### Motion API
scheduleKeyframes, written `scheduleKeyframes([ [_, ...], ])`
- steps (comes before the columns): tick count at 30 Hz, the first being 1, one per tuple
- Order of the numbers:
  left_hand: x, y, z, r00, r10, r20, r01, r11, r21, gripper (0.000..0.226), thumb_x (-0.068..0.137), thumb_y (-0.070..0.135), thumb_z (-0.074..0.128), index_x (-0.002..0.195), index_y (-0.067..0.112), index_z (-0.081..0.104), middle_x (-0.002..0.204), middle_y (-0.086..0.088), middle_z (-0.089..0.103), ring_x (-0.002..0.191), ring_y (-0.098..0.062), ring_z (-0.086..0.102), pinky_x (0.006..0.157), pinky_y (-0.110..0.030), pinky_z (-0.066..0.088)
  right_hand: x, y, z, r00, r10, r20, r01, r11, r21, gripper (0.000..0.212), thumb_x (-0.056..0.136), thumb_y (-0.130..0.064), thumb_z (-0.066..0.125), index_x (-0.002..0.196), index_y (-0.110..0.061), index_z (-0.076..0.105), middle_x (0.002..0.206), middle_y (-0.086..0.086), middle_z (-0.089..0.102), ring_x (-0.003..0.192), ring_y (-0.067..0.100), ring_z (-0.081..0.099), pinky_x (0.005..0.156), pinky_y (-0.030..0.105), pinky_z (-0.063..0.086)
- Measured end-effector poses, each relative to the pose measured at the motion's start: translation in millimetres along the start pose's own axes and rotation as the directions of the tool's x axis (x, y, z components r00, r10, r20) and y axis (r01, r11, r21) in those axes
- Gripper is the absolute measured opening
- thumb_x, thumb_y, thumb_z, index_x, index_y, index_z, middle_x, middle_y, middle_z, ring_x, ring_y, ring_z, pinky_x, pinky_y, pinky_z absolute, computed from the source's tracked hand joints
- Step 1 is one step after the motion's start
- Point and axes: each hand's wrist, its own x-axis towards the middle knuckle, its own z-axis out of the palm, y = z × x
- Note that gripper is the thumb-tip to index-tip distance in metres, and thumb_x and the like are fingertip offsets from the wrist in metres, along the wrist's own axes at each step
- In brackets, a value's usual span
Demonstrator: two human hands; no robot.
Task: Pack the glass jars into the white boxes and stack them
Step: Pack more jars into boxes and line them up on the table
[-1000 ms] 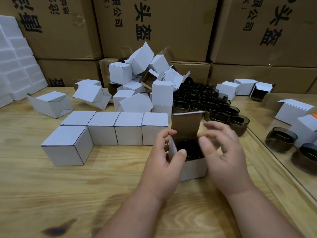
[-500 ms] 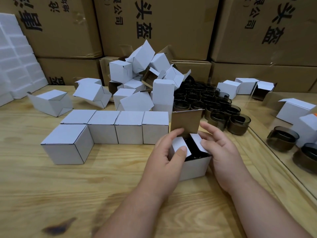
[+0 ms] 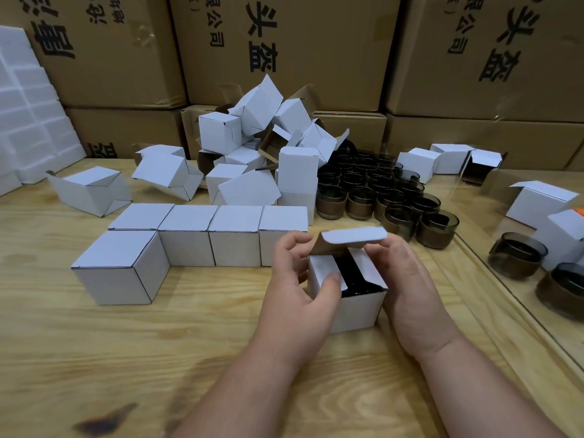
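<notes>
A small white cardboard box (image 3: pixel 354 306) is stood on the pale wooden worktop (image 3: pixel 94 343), a little right of the middle and toward the near edge. Its two white side flaps (image 3: pixel 325 270) are folded inward, with a dark gap between them through which a dark glass jar (image 3: pixel 354 279) is partly seen inside. The brown-backed lid flap (image 3: pixel 350 237) is bent forward over the opening but is not yet tucked in.

The box is gripped by the left hand (image 3: pixel 300 295) on its left side, the thumb pressed on the left side flap and the fingers (image 3: pixel 292 245) curled round the far left corner. The right hand (image 3: pixel 410 289) is laid against the right side of the box, and the lid flap's free edge is pinched down by its curled fingers (image 3: pixel 387 245).

Just beyond the left hand, a row of four closed white boxes (image 3: pixel 208 235) is set side by side, and a fifth closed white box (image 3: pixel 120 270) is placed at the row's left end, nearer the front edge. Behind the row, a loose heap of open and half-folded white boxes (image 3: pixel 262 153) is piled toward the far edge. To the right of the heap, a cluster of empty smoky-brown glass jars (image 3: pixel 379 191) is gathered. Further white boxes and jars are seen along the right edge, on a glass pane (image 3: pixel 505 222). Large brown cartons with black printed characters (image 3: pixel 284 49) are stacked behind the worktop, and white foam blocks (image 3: pixel 28 115) are leaned at the far left corner.
</notes>
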Motion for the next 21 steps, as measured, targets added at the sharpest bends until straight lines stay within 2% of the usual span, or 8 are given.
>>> scheduleKeyframes([
  [2, 0.0, 2.0, 0.1, 1.0, 0.007, 0.002, -0.007, 1.0, -0.009, 0.054, 0.083, 0.024, 0.066, 0.115, 0.061, 0.042, 0.124, 0.016, 0.066, 0.117, -0.011, 0.064, 0.097, -0.047, 0.056, -1.7, -2.6, 2.3, 1.0, 0.005, -0.003, -0.005, 1.0, 0.002, 0.076, 0.075, -0.077, 0.07, 0.116, -0.013, 0.063, 0.105, 0.004, 0.075, 0.098, 0.017, 0.072, 0.076, 0.025, 0.057],
  [3, 0.0, 2.6, 0.0, 1.0, 0.01, 0.011, -0.009, 1.0, -0.014, 0.051, 0.083, 0.025, 0.066, 0.114, 0.06, 0.045, 0.122, 0.017, 0.066, 0.115, -0.01, 0.064, 0.096, -0.045, 0.057, -2.2, -3.1, 3.0, 1.0, 0.003, -0.012, -0.003, 1.0, -0.021, 0.079, 0.07, -0.079, 0.071, 0.114, -0.014, 0.063, 0.103, 0.003, 0.074, 0.095, 0.017, 0.07, 0.076, 0.026, 0.056],
  [6, -1.2, 3.8, -1.1, 0.998, 0.001, 0.07, 0.001, 0.999, -0.034, 0.037, 0.082, 0.03, 0.067, 0.111, 0.05, 0.057, 0.115, 0.02, 0.068, 0.113, -0.01, 0.065, 0.091, -0.037, 0.059, -1.5, -3.5, 3.0, 1.0, -0.014, -0.028, 0.011, 0.996, -0.091, 0.058, 0.074, -0.061, 0.068, 0.107, -0.015, 0.063, 0.101, 0.01, 0.069, 0.091, 0.015, 0.065, 0.075, 0.026, 0.053],
  [10, -6.3, 8.9, -4.3, 0.989, 0.079, 0.122, -0.073, 0.996, -0.051, 0.043, 0.075, 0.045, 0.072, 0.115, 0.037, 0.058, 0.125, 0.021, 0.062, 0.118, -0.008, 0.061, 0.094, -0.025, 0.054, -2.4, -5.0, 0.9, 0.999, -0.052, 0.017, 0.053, 0.994, -0.093, 0.046, 0.071, -0.046, 0.069, 0.102, -0.013, 0.064, 0.111, 0.018, 0.068, 0.093, 0.018, 0.064, 0.075, 0.024, 0.053],
  [14, -5.2, 10.7, -4.4, 0.991, 0.116, 0.061, -0.114, 0.993, -0.03, 0.028, 0.077, 0.048, 0.071, 0.102, 0.04, 0.061, 0.125, 0.017, 0.062, 0.119, -0.016, 0.061, 0.101, -0.044, 0.053, -2.8, -5.6, 0.5, 0.996, -0.082, 0.035, 0.087, 0.987, -0.138, 0.048, 0.067, -0.041, 0.07, 0.1, -0.007, 0.061, 0.115, 0.013, 0.069, 0.1, 0.016, 0.065, 0.08, 0.025, 0.054],
  [17, -4.3, 10.7, -4.5, 0.991, 0.13, 0.041, -0.129, 0.991, -0.016, 0.02, 0.079, 0.042, 0.069, 0.097, 0.039, 0.061, 0.12, 0.013, 0.063, 0.116, -0.02, 0.062, 0.099, -0.052, 0.053, -3.5, -4.9, -1.2, 0.995, -0.08, 0.061, 0.09, 0.978, -0.187, 0.038, 0.068, -0.029, 0.074, 0.098, -0.01, 0.06, 0.118, 0.007, 0.069, 0.104, 0.015, 0.065, 0.082, 0.031, 0.052],
  [19, -4.3, 10.6, -3.9, 0.989, 0.137, 0.046, -0.137, 0.991, -0.004, 0.018, 0.078, 0.036, 0.067, 0.095, 0.037, 0.06, 0.118, 0.014, 0.062, 0.119, -0.018, 0.061, 0.099, -0.047, 0.053, -3.7, -3.0, -3.1, 0.994, -0.072, 0.079, 0.088, 0.971, -0.22, 0.026, 0.072, -0.016, 0.07, 0.096, -0.012, 0.059, 0.121, 0.004, 0.068, 0.107, 0.015, 0.066, 0.085, 0.033, 0.051],
  [21, -3.8, 10.6, -3.1, 0.988, 0.145, 0.045, -0.145, 0.989, 0.011, 0.017, 0.074, 0.034, 0.065, 0.091, 0.034, 0.06, 0.117, 0.015, 0.061, 0.121, -0.014, 0.059, 0.099, -0.033, 0.051, -3.7, -1.3, -5.0, 0.993, -0.065, 0.099, 0.088, 0.965, -0.246, 0.022, 0.073, -0.012, 0.066, 0.093, -0.013, 0.059, 0.123, 0.003, 0.067, 0.109, 0.016, 0.066, 0.086, 0.031, 0.05],
])
